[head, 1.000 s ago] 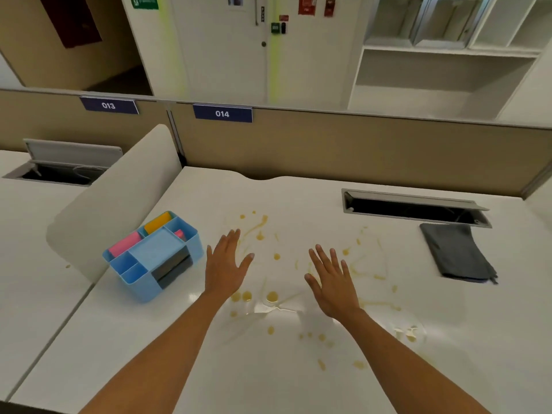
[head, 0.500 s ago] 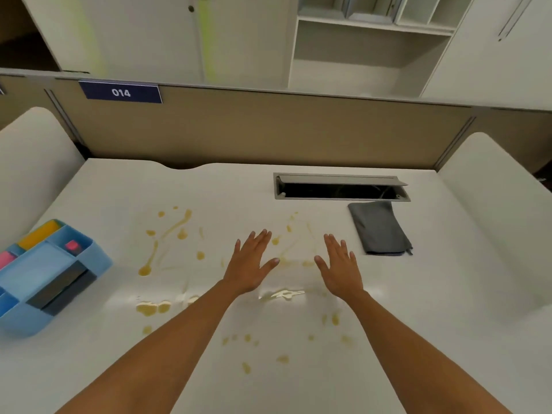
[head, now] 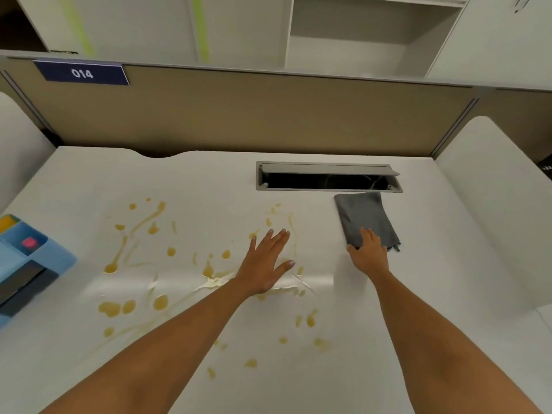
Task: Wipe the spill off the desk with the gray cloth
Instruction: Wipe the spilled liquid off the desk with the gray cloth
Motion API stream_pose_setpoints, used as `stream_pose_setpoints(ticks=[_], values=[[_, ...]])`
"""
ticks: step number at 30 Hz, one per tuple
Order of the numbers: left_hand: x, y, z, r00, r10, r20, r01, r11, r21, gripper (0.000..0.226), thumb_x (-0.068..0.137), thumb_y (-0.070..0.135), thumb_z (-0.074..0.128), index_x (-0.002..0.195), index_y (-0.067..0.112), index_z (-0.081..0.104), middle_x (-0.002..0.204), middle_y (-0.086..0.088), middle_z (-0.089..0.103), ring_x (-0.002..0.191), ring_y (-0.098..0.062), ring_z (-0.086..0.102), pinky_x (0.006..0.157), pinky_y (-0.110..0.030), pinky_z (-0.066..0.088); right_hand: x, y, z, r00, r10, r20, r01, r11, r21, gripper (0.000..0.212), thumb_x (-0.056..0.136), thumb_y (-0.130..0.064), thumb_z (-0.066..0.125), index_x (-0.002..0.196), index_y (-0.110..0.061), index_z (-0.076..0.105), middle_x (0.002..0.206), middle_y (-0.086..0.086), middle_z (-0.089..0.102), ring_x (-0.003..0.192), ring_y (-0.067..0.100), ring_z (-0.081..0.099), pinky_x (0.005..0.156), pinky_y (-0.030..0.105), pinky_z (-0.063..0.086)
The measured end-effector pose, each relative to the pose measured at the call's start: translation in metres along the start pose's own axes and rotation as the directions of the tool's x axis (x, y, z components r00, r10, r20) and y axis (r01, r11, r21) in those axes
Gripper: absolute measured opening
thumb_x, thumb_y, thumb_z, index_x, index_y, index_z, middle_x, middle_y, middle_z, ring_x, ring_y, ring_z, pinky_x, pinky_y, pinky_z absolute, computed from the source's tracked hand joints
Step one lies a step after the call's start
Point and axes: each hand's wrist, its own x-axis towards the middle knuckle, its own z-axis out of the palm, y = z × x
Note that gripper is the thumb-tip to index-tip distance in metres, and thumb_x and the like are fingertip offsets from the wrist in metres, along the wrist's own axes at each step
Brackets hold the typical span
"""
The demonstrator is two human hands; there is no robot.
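A folded gray cloth (head: 363,215) lies flat on the white desk (head: 448,294), just in front of the cable slot at the right. My right hand (head: 369,252) rests on the cloth's near edge, fingers lying over it; no firm grip shows. A yellow-brown spill (head: 161,301) spreads in drops and streaks over the desk's left and middle. My left hand (head: 265,264) hovers flat over the middle of the spill, fingers spread, holding nothing.
A blue desk organizer (head: 27,264) stands at the left edge. An open cable slot (head: 327,177) is sunk into the desk near the tan partition (head: 268,115). White side dividers rise at the left and at the right (head: 493,189).
My right hand has moved right and forward from the spill onto the near edge of the gray cloth. The left hand stays over the spill. The view has tilted down and closer.
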Motion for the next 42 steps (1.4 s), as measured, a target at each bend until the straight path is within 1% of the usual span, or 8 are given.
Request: stream_pose_setpoints(ticks=[4, 9, 22, 29, 32, 35, 38, 42], values=[[0.002, 0.015, 0.004, 0.997, 0.065, -0.041, -0.064, 0.997, 0.041, 0.067, 0.098, 0.057, 0.026, 0.152, 0.031, -0.002, 0.162, 0.013, 0.000, 0.148, -0.010, -0.011, 0.120, -0.044, -0.008, 0.006, 0.014, 0.010, 0.996, -0.005, -0.084, -0.001, 0.998, -0.067, 0.044, 0.095, -0.024, 0.052, 0.135, -0.007, 0.049, 0.137, 0.017, 0.051, 0.133, 0.037, 0.036, 0.113, 0.049, 0.022], [0.001, 0.016, 0.003, 0.997, 0.055, -0.054, -0.055, 0.998, 0.009, 0.066, 0.098, 0.056, 0.027, 0.153, 0.031, 0.001, 0.162, 0.013, 0.002, 0.148, -0.008, -0.011, 0.120, -0.043, -0.008, 0.010, 0.014, 0.020, 0.979, -0.047, -0.198, 0.025, 0.993, -0.113, 0.022, 0.095, -0.011, 0.050, 0.104, -0.001, 0.068, 0.100, 0.021, 0.066, 0.110, 0.042, 0.052, 0.077, 0.045, 0.047], [-0.031, 0.003, 0.012, 0.998, -0.004, -0.066, -0.005, 0.991, -0.133, 0.062, 0.098, 0.055, 0.028, 0.153, 0.034, 0.008, 0.161, 0.018, 0.006, 0.147, -0.003, -0.012, 0.121, -0.041, -0.009, -0.071, 0.010, 0.027, 0.961, -0.231, -0.150, 0.190, 0.950, -0.248, 0.022, 0.064, 0.018, 0.068, 0.055, 0.000, 0.059, 0.053, 0.016, 0.059, 0.052, 0.033, 0.059, 0.043, 0.031, 0.043], [-0.059, 0.004, 0.021, 1.000, 0.027, -0.010, -0.028, 0.991, -0.130, 0.062, 0.098, 0.055, 0.028, 0.152, 0.033, 0.008, 0.159, 0.019, 0.004, 0.147, -0.003, -0.011, 0.121, -0.042, -0.007, -0.184, 0.005, 0.046, 0.988, -0.124, -0.091, 0.111, 0.984, -0.137, 0.044, 0.055, 0.023, 0.067, 0.048, -0.013, 0.041, 0.044, 0.006, 0.044, 0.041, 0.023, 0.044, 0.039, 0.020, 0.019], [-0.070, 0.011, 0.027, 0.999, 0.034, 0.010, -0.033, 0.989, -0.147, 0.062, 0.098, 0.055, 0.028, 0.152, 0.033, 0.008, 0.160, 0.017, 0.006, 0.147, -0.004, -0.010, 0.121, -0.042, -0.006, -0.216, 0.005, 0.055, 0.998, -0.050, 0.022, 0.054, 0.981, -0.189, 0.042, 0.074, 0.012, 0.060, 0.054, -0.017, 0.037, 0.051, -0.007, 0.031, 0.051, 0.015, 0.039, 0.041, 0.017, 0.011], [-0.082, 0.016, 0.032, 0.999, 0.039, 0.031, -0.035, 0.991, -0.132, 0.062, 0.098, 0.056, 0.026, 0.152, 0.034, 0.006, 0.160, 0.017, 0.006, 0.147, -0.002, -0.012, 0.121, -0.043, -0.005, -0.223, 0.007, 0.048, 0.983, 0.001, 0.182, 0.049, 0.961, -0.273, 0.024, 0.092, -0.012, 0.052, 0.068, -0.015, 0.053, 0.068, -0.004, 0.054, 0.063, 0.014, 0.049, 0.048, 0.020, 0.032], [-0.090, 0.017, 0.033, 0.998, 0.043, 0.041, -0.039, 0.995, -0.093, 0.062, 0.098, 0.057, 0.024, 0.152, 0.034, 0.003, 0.161, 0.017, 0.004, 0.146, -0.003, -0.013, 0.121, -0.043, -0.005, -0.203, 0.002, 0.019, 0.948, 0.051, 0.314, -0.004, 0.989, -0.146, 0.035, 0.092, -0.049, 0.052, 0.074, -0.023, 0.067, 0.078, -0.003, 0.068, 0.066, 0.014, 0.057, 0.062, 0.029, 0.046], [-0.093, 0.014, 0.025, 0.999, 0.044, 0.027, -0.042, 0.998, -0.054, 0.063, 0.098, 0.057, 0.023, 0.152, 0.034, 0.002, 0.161, 0.017, 0.004, 0.146, -0.004, -0.015, 0.121, -0.044, -0.005, -0.170, 0.001, 0.012, 0.997, -0.006, 0.080, -0.003, 0.994, 0.111, 0.043, 0.090, -0.060, 0.046, 0.116, -0.030, 0.063, 0.117, -0.005, 0.066, 0.102, 0.018, 0.061, 0.079, 0.032, 0.049]])
